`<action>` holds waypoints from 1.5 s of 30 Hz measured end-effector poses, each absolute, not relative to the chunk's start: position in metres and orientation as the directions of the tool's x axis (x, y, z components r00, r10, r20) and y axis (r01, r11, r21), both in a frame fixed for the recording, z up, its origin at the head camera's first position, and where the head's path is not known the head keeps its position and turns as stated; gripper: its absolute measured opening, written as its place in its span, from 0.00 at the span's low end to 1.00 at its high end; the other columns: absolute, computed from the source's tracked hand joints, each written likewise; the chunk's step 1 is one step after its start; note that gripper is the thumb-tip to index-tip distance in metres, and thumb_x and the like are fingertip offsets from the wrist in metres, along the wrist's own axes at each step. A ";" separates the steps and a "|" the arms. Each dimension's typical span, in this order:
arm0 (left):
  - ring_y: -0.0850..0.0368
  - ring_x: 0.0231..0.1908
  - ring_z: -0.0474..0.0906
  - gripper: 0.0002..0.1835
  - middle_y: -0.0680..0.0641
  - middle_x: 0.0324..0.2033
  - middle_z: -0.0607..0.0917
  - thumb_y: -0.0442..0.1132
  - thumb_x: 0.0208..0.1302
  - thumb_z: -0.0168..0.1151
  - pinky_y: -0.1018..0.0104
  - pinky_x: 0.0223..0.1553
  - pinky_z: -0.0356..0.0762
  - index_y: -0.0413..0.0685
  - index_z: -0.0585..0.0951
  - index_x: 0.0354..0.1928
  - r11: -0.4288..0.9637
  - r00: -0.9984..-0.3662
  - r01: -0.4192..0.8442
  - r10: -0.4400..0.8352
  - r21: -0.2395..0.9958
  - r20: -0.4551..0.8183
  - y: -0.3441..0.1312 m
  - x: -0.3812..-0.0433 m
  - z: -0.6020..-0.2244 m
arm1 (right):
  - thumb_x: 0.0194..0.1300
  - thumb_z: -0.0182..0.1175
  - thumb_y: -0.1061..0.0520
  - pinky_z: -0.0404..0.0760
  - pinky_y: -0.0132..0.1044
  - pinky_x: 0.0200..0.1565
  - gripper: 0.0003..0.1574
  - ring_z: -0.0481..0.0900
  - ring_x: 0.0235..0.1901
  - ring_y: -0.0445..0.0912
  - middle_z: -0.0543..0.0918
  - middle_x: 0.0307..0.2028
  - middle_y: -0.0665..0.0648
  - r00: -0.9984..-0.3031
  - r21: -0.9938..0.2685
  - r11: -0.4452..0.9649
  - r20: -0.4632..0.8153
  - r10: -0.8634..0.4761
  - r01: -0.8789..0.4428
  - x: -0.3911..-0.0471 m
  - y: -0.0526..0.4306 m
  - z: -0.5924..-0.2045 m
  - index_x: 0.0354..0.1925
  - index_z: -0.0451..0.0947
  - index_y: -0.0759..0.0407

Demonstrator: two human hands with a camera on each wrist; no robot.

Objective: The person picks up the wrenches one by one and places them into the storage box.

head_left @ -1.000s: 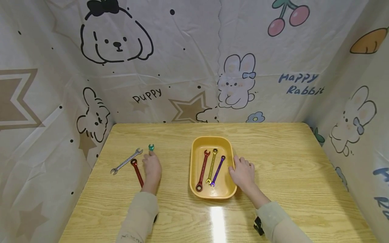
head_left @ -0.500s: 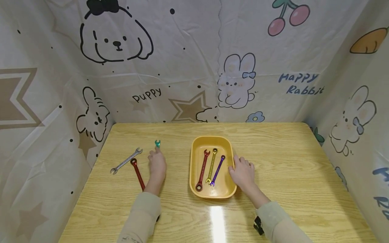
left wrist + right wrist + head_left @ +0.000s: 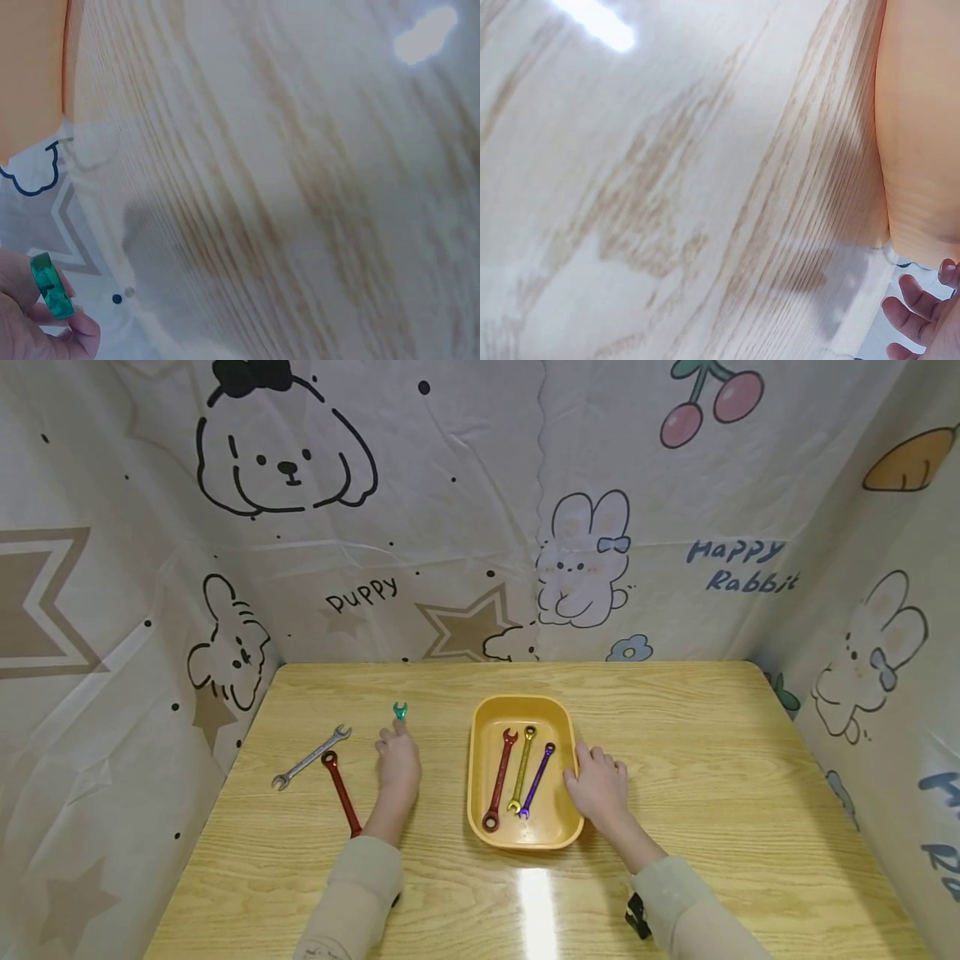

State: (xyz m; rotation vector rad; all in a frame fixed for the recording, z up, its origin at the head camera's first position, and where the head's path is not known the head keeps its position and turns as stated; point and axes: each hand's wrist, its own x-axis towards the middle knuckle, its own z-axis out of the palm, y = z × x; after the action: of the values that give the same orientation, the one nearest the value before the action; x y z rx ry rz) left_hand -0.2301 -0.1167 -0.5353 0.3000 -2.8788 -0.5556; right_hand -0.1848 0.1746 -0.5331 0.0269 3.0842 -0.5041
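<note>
My left hand (image 3: pixel 399 764) pinches a small green wrench (image 3: pixel 401 711), its open-ended jaw pointing away past the fingertips. The green wrench (image 3: pixel 52 286) also shows in the left wrist view, with its lower part hidden by the hand. At the yellow tray (image 3: pixel 480 839), my right hand (image 3: pixel 600 783) holds the right rim, thumb over the edge and the other fingers outside. Inside the tray lie a red wrench (image 3: pixel 500 781), a yellow wrench (image 3: pixel 522 768) and a purple wrench (image 3: pixel 537 781), side by side.
Left of my left hand, a silver wrench (image 3: pixel 311 757) and another red wrench (image 3: pixel 342 793) lie on the wooden table (image 3: pixel 712 735). The left forearm covers the near end of that red wrench. A printed cloth (image 3: pixel 450 485) hangs behind the table and at both sides.
My left hand has moved to the right and slightly away with the green wrench, toward the tray. My right hand and the tray stay where they were.
</note>
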 end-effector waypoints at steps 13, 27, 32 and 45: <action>0.36 0.38 0.74 0.26 0.26 0.42 0.72 0.27 0.59 0.57 0.58 0.30 0.80 0.28 0.65 0.59 0.921 -0.966 -0.116 -0.191 0.372 0.172 -0.099 -0.225 -0.526 | 0.61 0.49 0.49 0.60 0.58 0.53 0.26 0.71 0.46 0.60 0.74 0.44 0.65 -1.000 -0.330 0.944 -0.015 0.015 0.019 -0.185 0.175 -0.535 0.55 0.65 0.59; 0.37 0.39 0.76 0.28 0.26 0.44 0.73 0.33 0.57 0.62 0.62 0.31 0.80 0.28 0.67 0.58 0.934 -0.973 -0.048 -0.124 0.355 0.194 -0.079 -0.220 -0.518 | 0.61 0.50 0.49 0.60 0.58 0.52 0.27 0.71 0.46 0.60 0.74 0.45 0.66 -1.000 -0.333 0.943 -0.006 0.013 0.014 -0.185 0.175 -0.534 0.56 0.65 0.59; 0.38 0.36 0.76 0.29 0.28 0.42 0.74 0.33 0.55 0.64 0.61 0.29 0.80 0.28 0.68 0.57 0.930 -0.969 -0.030 -0.117 0.365 0.218 -0.073 -0.218 -0.518 | 0.61 0.50 0.49 0.60 0.58 0.53 0.27 0.71 0.47 0.60 0.74 0.45 0.66 -1.000 -0.332 0.943 -0.014 0.013 0.017 -0.185 0.175 -0.534 0.56 0.65 0.59; 0.38 0.36 0.76 0.27 0.28 0.41 0.74 0.32 0.55 0.63 0.59 0.31 0.80 0.28 0.69 0.56 0.932 -0.962 -0.003 -0.102 0.363 0.254 -0.057 -0.214 -0.514 | 0.61 0.49 0.49 0.59 0.58 0.53 0.27 0.70 0.47 0.60 0.74 0.45 0.65 -1.000 -0.323 0.946 -0.028 0.014 0.022 -0.185 0.175 -0.534 0.56 0.65 0.59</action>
State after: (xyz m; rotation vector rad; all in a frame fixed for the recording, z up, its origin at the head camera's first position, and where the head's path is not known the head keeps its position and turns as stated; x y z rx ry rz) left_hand -0.2138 -0.0567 -0.5136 0.0780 -2.8189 -0.5293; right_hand -0.1845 0.1752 -0.5335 0.0283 3.0739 -0.5111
